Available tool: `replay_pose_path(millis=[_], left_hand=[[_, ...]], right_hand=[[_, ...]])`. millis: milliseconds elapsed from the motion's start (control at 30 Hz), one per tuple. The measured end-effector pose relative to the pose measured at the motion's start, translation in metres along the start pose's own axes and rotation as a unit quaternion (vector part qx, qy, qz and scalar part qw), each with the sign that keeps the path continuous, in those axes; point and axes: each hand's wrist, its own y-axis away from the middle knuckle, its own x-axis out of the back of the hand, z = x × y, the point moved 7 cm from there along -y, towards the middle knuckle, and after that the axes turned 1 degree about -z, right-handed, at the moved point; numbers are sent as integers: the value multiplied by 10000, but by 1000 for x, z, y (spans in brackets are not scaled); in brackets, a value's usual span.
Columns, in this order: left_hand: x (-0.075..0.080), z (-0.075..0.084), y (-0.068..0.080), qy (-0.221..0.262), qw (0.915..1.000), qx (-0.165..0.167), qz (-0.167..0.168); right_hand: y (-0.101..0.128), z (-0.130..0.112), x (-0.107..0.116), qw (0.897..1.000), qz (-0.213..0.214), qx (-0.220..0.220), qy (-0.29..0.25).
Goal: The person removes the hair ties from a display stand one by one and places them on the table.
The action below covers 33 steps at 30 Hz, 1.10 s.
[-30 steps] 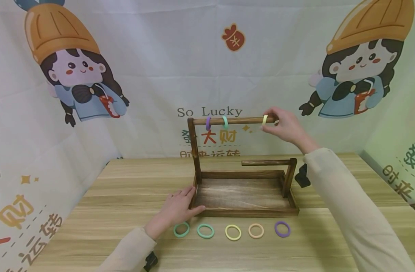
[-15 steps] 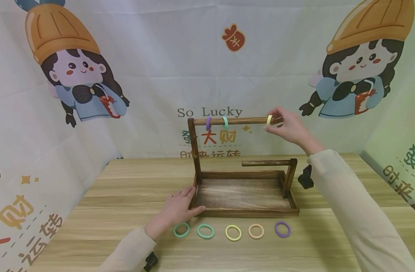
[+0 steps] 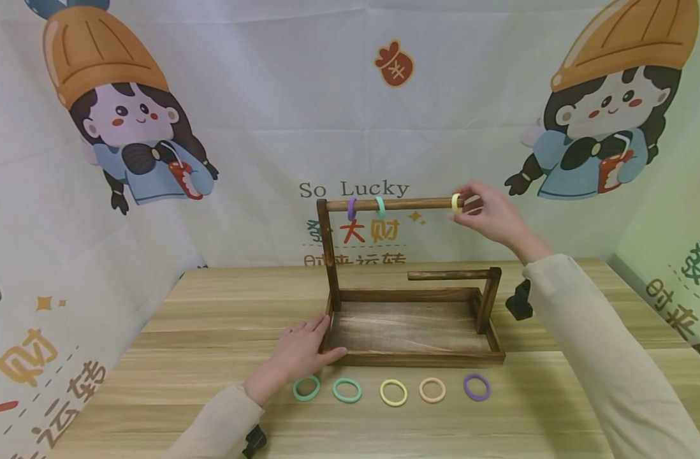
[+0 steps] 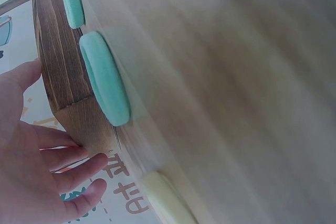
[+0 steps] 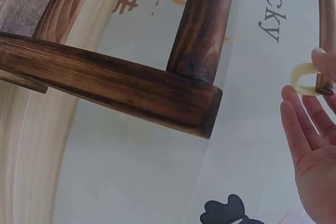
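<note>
In the head view a dark wooden rack [image 3: 417, 358] has a tall bar over a shallow tray, plus a lower bar on its right post. My right hand [image 3: 488, 213] pinches a yellow ring [image 3: 456, 203] between thumb and fingers. The right wrist view shows this yellow ring [image 5: 300, 78] around the tall bar, close to its free end. Further left on that bar hang a purple ring [image 3: 352, 209] and a mint green ring [image 3: 380, 206]. My left hand [image 3: 295, 350], fingers extended, rests against the tray's left front corner.
In front of the rack lie several rings on the wooden table [image 3: 212, 319]: two green, one of them a green ring [image 3: 347, 390], a yellow one [image 3: 393, 393], an orange one [image 3: 432, 390] and a purple one [image 3: 477, 387]. A printed cloth [image 3: 281, 83] hangs behind.
My right hand has slid the yellow ring a little to the right along the tall bar, toward its free end. The left hand and the rack have stayed put.
</note>
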Motion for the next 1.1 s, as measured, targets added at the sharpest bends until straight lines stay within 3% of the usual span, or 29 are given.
replay_pose_path(millis=[367,767,1100], left_hand=[[0,0,0,-19,10000,-27,-8],[0,-1,0,53,10000,-53,20],[-1,-1,0,36,10000,-58,25]], right_hand=[[3,1,4,9998,191,42,-17],[6,2,12,9976,391,314,475],[12,2,18,9980,415,290,380]])
